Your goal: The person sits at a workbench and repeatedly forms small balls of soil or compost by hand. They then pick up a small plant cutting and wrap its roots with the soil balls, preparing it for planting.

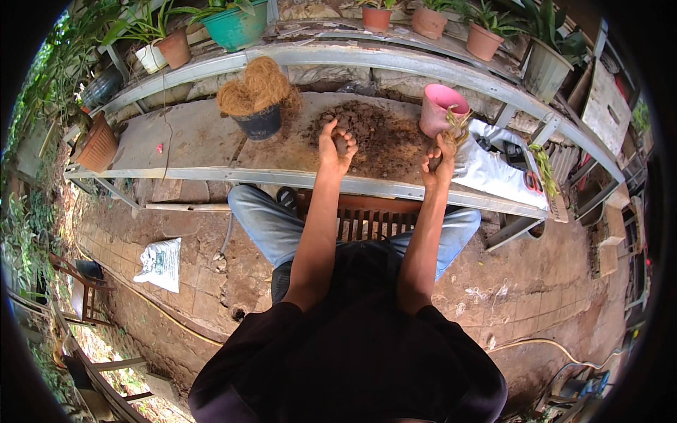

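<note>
We reach forward with both arms, our bare left forearm [319,229] and right forearm [426,240] well apart. Our left hand [337,148] curls its fingers loosely inward, thumb raised and palm side partly in view, while our right hand [438,163] bends its fingers in, its exact grip hard to make out.

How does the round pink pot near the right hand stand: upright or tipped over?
Upright: the round pink pot has its open mouth facing up and its narrower base down on the long metal-edged bench.
</note>
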`<action>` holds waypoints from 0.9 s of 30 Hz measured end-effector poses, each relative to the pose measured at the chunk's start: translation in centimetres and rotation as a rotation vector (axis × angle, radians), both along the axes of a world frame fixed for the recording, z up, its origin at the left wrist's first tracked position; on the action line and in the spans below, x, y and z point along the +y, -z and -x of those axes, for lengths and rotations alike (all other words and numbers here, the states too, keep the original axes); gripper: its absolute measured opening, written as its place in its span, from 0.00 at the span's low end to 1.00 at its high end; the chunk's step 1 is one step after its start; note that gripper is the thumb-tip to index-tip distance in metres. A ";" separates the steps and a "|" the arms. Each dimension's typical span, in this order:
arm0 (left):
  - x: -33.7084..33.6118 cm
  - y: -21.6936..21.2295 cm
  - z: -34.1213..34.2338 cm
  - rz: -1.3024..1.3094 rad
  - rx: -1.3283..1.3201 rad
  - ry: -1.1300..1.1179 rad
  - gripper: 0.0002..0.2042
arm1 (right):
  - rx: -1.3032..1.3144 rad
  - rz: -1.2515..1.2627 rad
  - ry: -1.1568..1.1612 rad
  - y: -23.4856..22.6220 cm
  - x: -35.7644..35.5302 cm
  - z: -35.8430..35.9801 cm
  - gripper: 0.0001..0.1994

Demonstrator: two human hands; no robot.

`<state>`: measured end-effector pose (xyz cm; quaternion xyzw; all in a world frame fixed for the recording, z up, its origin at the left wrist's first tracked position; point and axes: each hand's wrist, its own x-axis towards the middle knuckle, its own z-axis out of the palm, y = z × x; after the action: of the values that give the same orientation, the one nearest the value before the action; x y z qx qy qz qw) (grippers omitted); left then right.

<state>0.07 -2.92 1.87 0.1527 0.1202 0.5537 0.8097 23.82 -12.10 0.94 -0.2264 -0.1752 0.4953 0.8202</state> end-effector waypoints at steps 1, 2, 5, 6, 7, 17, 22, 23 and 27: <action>-0.6 -0.8 -0.4 0.040 0.018 -0.056 0.15 | 0.029 0.007 0.062 -0.2 0.1 0.2 0.11; -1.1 -1.6 -0.8 0.039 0.024 -0.070 0.14 | 0.058 0.014 0.125 -0.5 0.3 0.6 0.09; -1.5 -2.5 -0.8 -0.020 0.036 -0.061 0.13 | -0.008 -0.022 0.154 -2.7 -0.3 2.9 0.09; -0.7 -1.6 -0.5 -0.079 0.035 -0.010 0.13 | -0.057 -0.045 0.140 -3.3 -0.6 3.4 0.09; -0.3 -1.1 -0.2 -0.136 0.037 0.047 0.14 | -0.054 -0.038 0.139 -3.2 -0.6 3.2 0.10; -0.8 -1.6 -0.9 0.042 0.222 -0.238 0.15 | 0.062 0.019 0.172 -1.5 -0.2 1.6 0.09; 0.3 0.0 0.4 0.034 0.109 -0.136 0.12 | 0.040 0.043 0.134 -0.1 0.1 -0.1 0.12; 0.7 0.4 0.5 0.033 0.109 -0.119 0.12 | 0.013 0.003 0.100 0.2 0.1 -0.3 0.12; 0.2 -0.3 0.1 0.027 0.114 -0.086 0.14 | 0.047 0.019 0.112 0.1 -0.1 -0.6 0.13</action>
<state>-0.04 -2.74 2.20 0.1678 0.1797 0.5766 0.7791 24.38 -12.18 0.83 -0.2318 -0.1384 0.4554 0.8484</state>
